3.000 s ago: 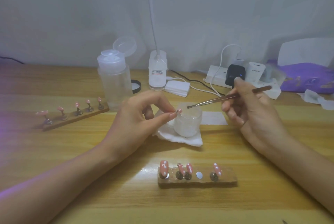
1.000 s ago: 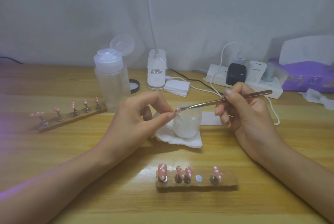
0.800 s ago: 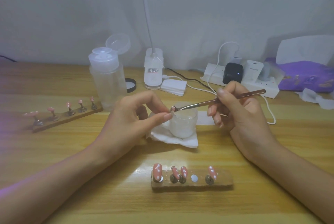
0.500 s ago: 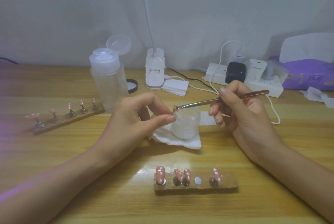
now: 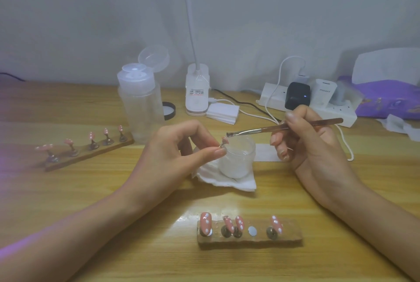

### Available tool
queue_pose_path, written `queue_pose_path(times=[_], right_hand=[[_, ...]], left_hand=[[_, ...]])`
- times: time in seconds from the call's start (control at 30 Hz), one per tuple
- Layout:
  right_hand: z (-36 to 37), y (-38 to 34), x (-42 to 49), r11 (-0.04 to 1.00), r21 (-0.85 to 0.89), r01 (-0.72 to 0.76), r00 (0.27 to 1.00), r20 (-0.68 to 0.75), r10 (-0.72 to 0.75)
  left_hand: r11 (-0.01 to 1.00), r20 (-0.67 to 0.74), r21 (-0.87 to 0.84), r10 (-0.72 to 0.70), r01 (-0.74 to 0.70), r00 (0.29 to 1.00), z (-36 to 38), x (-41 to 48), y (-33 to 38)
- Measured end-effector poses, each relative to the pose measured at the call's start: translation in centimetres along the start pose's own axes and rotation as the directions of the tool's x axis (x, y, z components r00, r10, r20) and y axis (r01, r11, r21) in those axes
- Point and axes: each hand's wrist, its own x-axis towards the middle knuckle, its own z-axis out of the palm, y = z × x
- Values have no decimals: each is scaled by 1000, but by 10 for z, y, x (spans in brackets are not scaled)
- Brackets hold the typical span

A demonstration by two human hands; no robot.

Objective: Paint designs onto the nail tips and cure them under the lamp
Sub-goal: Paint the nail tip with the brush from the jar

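Pink nail tip (image 5: pixel 224 139), slim metal brush (image 5: pixel 272 128)

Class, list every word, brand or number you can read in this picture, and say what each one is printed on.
"PISEN": on the white charger plugged into the power strip.
Sticker on the lamp base: printed lines, too blurred to read.
Purple packet: markings too blurred to read.
Nothing else is legible.

A single wide-angle view from the person's head looks forward and down across the wooden tabletop (image 5: pixel 56 195), close over it. The left hand (image 5: pixel 177 152) and right hand (image 5: pixel 313 145) sit mid-frame; the grey wall (image 5: pixel 91 20) fills the upper third.
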Motion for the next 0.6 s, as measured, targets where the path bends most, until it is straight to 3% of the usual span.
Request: queue_pose_path(times=[0.6], right_hand=[[2, -2, -3, 999, -51, -3, 999, -36, 2]], left_hand=[[998, -1, 41, 50, -50, 999, 0, -1, -1]])
